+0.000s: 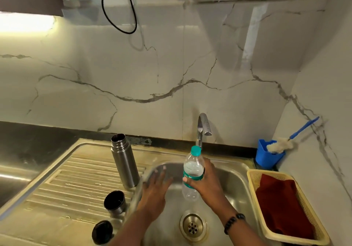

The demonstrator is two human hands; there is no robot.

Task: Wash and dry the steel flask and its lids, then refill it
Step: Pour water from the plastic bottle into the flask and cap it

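On my far left, the flat black inner lid point(102, 232) is lying on the ribbed steel drainboard point(62, 192), and just beyond it the cup-shaped outer lid point(114, 202) is sitting with its dark hollow facing up. Behind both, the steel flask point(124, 161) is standing upright and uncapped near the basin's left edge. My left hand point(155, 192) is hovering over the left side of the sink basin point(234, 184), fingers spread straight and holding nothing; it looks slightly blurred. To its right, my right hand point(206, 182) is wrapping around the middle of a clear plastic water bottle point(192, 173), thumb across the green label, holding it upright above the basin. Its teal cap point(195, 150) is sitting in place, just in front of the tap point(202, 126). The drain point(193, 226) is showing below. Further right, a cream basket point(308, 215) is holding a dark red cloth point(280, 205), and behind it a blue holder point(266, 159) is carrying a bottle brush point(282, 144).
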